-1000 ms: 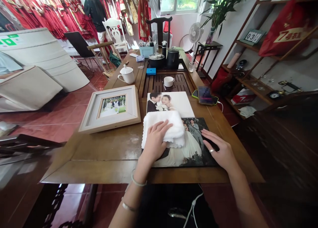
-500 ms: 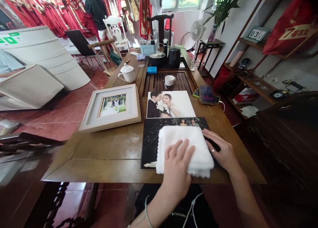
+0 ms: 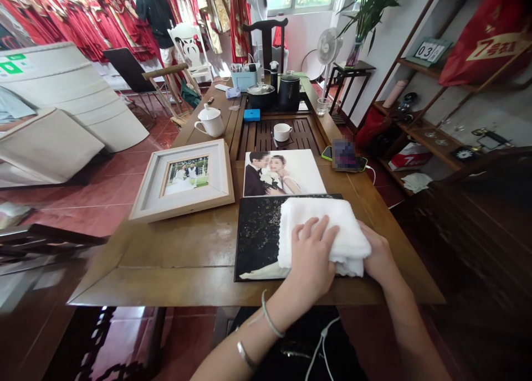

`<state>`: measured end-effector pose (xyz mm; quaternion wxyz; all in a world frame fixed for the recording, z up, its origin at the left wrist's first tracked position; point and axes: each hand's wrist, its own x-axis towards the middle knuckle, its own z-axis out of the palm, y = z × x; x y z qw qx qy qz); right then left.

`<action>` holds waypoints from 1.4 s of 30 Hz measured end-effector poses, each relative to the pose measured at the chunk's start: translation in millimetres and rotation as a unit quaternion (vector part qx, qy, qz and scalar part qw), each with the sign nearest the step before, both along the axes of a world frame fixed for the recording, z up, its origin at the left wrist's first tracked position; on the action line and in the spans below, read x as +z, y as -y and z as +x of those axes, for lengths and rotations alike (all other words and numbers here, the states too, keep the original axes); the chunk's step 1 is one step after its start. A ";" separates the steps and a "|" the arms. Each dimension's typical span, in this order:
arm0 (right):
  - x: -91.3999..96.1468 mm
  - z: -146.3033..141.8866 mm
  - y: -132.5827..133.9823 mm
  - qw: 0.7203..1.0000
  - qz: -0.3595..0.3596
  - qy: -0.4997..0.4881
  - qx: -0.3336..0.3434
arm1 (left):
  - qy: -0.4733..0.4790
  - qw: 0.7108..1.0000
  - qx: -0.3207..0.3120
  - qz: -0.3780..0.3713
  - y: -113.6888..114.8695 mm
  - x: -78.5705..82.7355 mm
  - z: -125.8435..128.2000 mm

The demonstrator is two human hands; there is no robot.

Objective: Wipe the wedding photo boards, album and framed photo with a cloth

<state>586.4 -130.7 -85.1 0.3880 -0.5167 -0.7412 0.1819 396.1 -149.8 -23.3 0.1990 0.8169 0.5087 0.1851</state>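
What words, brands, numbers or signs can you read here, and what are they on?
"7号", then blurred characters: large red bag, upper right.
"03", then a block too blurred to read: block calendar on the shelf.
"7": smaller red-and-white bag on a lower shelf.
Unreadable: the green marks on the white panel, and the pixelated patch by the phone.
No readable writing shows on the white cloth or dark photo print.

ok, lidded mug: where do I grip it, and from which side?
Handle, coming from the person's left and a little above: the loop juts out on that side and the mug stands upright. The frame is on the near side, so a low approach from there could bump it. I'd avoid the lid knob; the lid may lift off.
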 end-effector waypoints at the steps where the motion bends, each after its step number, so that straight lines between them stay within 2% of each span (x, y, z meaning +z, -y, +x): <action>1: -0.8 0.0 -0.2 1.000 -0.001 0.002 -0.007 | -0.005 1.000 0.012 0.005 -5.2 0.3 4.5; 6: -5.6 1.5 -1.3 0.999 0.007 0.025 -0.027 | -0.019 0.998 0.052 0.005 -25.0 3.0 18.1; 12: -5.9 -0.2 -2.4 0.998 0.040 0.040 -0.010 | -0.013 0.997 0.071 -0.009 -37.4 8.1 5.9; 16: -1.4 -5.6 -2.1 0.998 0.052 0.029 -0.012 | -0.016 0.996 0.086 -0.009 -34.9 9.3 -13.3; 24: 3.2 -9.7 -1.2 0.999 0.042 0.026 -0.008 | -0.034 0.989 0.142 0.017 -6.6 4.6 -73.8; 27: 1.5 -8.9 -1.5 0.999 0.045 0.023 -0.007 | -0.041 0.986 0.160 0.025 -4.6 4.9 -91.9; 30: 1.1 -8.5 -1.6 0.999 0.046 0.025 -0.005 | -0.048 0.984 0.169 0.021 -8.1 6.7 -99.3; 35: 2.4 -8.9 -1.8 0.999 0.043 0.029 -0.010 | -0.059 0.985 0.160 0.033 -13.2 4.8 -79.0; 42: -1.2 -3.2 -1.1 1.000 0.027 0.004 0.007 | -0.022 0.999 0.035 0.023 1.0 -5.7 -9.1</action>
